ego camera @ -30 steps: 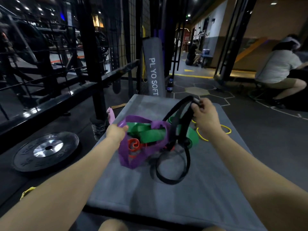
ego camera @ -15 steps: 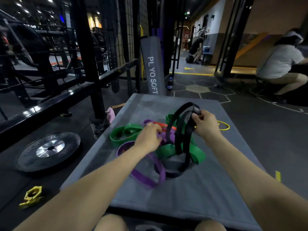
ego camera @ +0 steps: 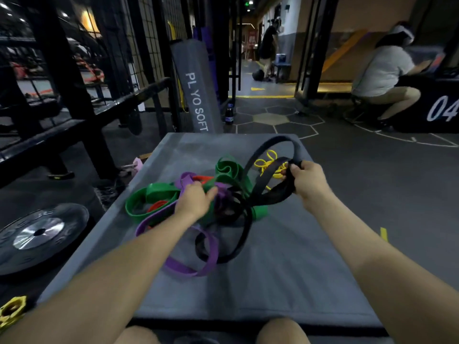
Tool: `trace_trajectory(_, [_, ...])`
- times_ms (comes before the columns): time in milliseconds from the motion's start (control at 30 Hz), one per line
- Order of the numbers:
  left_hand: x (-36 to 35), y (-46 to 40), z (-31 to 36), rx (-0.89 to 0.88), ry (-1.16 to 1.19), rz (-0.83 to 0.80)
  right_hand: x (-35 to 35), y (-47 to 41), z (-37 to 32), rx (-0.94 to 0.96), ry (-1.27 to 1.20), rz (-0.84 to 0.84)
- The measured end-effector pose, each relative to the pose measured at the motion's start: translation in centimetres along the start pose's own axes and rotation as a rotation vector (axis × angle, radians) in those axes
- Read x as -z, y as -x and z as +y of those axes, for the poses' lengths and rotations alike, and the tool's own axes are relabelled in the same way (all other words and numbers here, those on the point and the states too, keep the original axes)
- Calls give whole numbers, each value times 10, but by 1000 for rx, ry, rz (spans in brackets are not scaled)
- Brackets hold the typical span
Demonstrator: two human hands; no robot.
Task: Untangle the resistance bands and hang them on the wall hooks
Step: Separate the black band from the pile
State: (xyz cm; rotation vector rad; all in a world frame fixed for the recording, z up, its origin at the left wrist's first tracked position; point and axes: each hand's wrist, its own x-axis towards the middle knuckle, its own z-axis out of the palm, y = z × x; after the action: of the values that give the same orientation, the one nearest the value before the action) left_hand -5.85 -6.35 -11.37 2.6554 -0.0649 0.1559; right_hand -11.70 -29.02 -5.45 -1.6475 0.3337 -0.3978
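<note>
A tangle of resistance bands lies on a grey soft plyo box (ego camera: 285,281). My right hand (ego camera: 309,182) grips the black band (ego camera: 263,182) and holds its loops up to the right of the pile. My left hand (ego camera: 195,201) rests on the middle of the tangle, its fingers curled into the purple band (ego camera: 191,269) where it crosses the black one. A wide green band (ego camera: 154,194) and a red band (ego camera: 159,206) are knotted under them. A thin yellow band (ego camera: 267,161) lies behind the black loops. No wall hooks are visible.
A second grey plyo box (ego camera: 198,95) leans against a black rack (ego camera: 74,95) on the left. A weight plate (ego camera: 37,234) and a yellow collar (ego camera: 12,309) lie on the floor at left. A bottle (ego camera: 229,115) stands behind. A person (ego camera: 382,78) crouches at right.
My right hand has drawn the black band out to the right, spreading its loops. My left hand has let the purple band drop and moved onto the middle of the tangle.
</note>
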Motion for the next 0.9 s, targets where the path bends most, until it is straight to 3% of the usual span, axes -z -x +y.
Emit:
trace_trajectory(67, [20,-13,-7,122,52,40,-2,5,2,-6,-1,-56])
trace_trajectory(167, [38,-24,-19,261,130,82,-5,9,12,47,195,-200])
trace_trajectory(333, [41,-22,-45,394,248,156,7,10,41,43,855,-417])
trace_trajectory(467, [34,-13,-61,385,181,148,22,10,65,18,1297,-404])
trace_trajectory(567, [15,-3,-52,207,114,130,11,11,74,51,1284,-396])
trace_trajectory(667, [5,8,-38,-253,27,196,-9,13,77,142,1186,-453])
trace_trajectory(733, [-1,9,-32,-515,-72,73,-19,15,76,150,1129,-496])
trace_trajectory(833, [-13,8,-24,-644,-109,-83,-26,14,74,40,918,-454])
trace_trajectory(900, [-21,6,-17,-591,-42,-94,-27,13,76,-20,794,-376])
